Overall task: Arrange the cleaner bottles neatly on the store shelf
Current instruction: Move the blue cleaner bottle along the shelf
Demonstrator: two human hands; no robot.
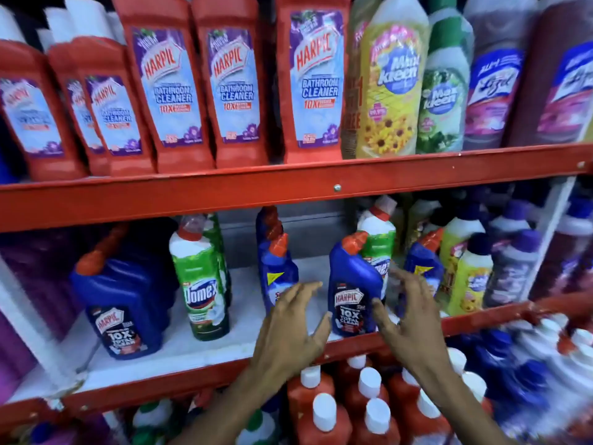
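Observation:
On the middle shelf [205, 335] a blue Harpic bottle [353, 284] with an orange cap stands upright near the front edge. My left hand [295, 322] is open just left of it, fingers spread, not touching. On the bottle's right side my right hand [407, 309] is open too, thumb close to the label. Behind it stands a green Domex bottle [378, 232]. Further left are another blue Harpic bottle [277, 271], a green Domex bottle [202, 284] and a large blue Harpic bottle [122, 303].
Red Harpic bathroom cleaner bottles [167, 91] and Max Kleen and Lizol bottles [394, 81] fill the top shelf. Yellow and purple bottles [471, 277] crowd the middle shelf's right end. White-capped red bottles [324, 412] stand below. Red shelf rails [288, 187] run across.

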